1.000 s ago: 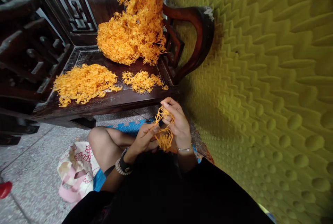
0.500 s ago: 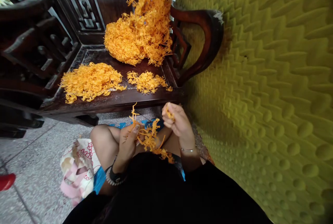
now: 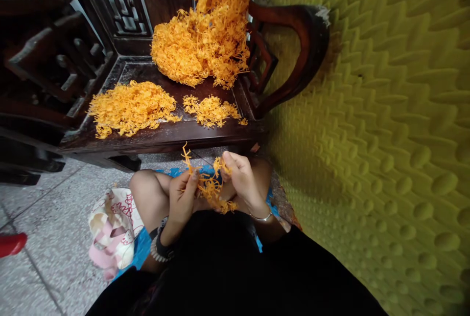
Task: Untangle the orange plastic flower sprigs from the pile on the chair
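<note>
My left hand [image 3: 182,192] is closed in a pinch on an orange branched plastic strand [image 3: 212,190]. One thin end pokes up above the thumb, and the rest hangs in a tangle over my lap. My right hand [image 3: 243,179] has its thumb and fingers pressed together at the upper right of that tangle, with orange sprigs showing at the fingertips. Whether the right hand's piece is joined to the left hand's strand I cannot tell. Both hands are close together in front of the wooden seat.
On the dark wooden chair seat [image 3: 165,135] lie a wide orange pile [image 3: 134,108], a smaller pile [image 3: 213,110] and a tall heap [image 3: 209,32]. A curved armrest [image 3: 312,37] meets the yellow textured wall [image 3: 385,110]. A white and pink bag [image 3: 113,228] rests on the floor.
My right hand has come down and left, to the orange tangle beside my left hand. The left hand keeps its pinch. The view has shifted slightly.
</note>
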### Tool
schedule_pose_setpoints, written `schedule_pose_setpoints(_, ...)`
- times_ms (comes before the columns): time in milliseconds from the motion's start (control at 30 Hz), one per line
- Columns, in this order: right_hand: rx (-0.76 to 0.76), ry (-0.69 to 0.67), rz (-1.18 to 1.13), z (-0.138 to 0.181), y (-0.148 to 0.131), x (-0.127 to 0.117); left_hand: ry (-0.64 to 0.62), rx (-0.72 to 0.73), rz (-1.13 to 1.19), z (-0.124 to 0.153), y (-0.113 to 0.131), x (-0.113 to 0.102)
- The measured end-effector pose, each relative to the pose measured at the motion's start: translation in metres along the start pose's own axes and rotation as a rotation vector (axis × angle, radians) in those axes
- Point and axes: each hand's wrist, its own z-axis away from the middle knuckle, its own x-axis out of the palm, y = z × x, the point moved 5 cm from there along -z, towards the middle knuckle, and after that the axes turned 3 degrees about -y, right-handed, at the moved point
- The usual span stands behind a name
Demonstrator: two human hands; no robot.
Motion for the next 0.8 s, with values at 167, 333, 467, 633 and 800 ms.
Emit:
schedule_pose_setpoints(167, -0.066, 0.154, -0.057, -0.037, 0.010, -0.030, 0.075, -0.040, 0.035, -0.003, -0.010, -0.007)
schedule_pose_setpoints(333, -0.432, 0.483, 0.666, -0.125, -0.018, -0.088, 0.168, 0.111, 0.058, -0.010, -0.009, -0.013)
schedule_pose_setpoints(467, -0.345, 0.358, 0.890, -0.180, -0.012, -0.096, 0.143, 0.093, 0.152, -0.015, -0.013, -0.012)
schedule_pose_setpoints(633, -0.437, 0.400, 0.874, -0.162, -0.016, -0.084, 0.177, 0.070, 0.090, -0.019, -0.012, -0.016)
schedule_pose_setpoints(800, -0.521, -0.104, 0.514, -0.090, -0.028, -0.032, 0.155, 0.085, 0.007, -0.025, -0.009, -0.017)
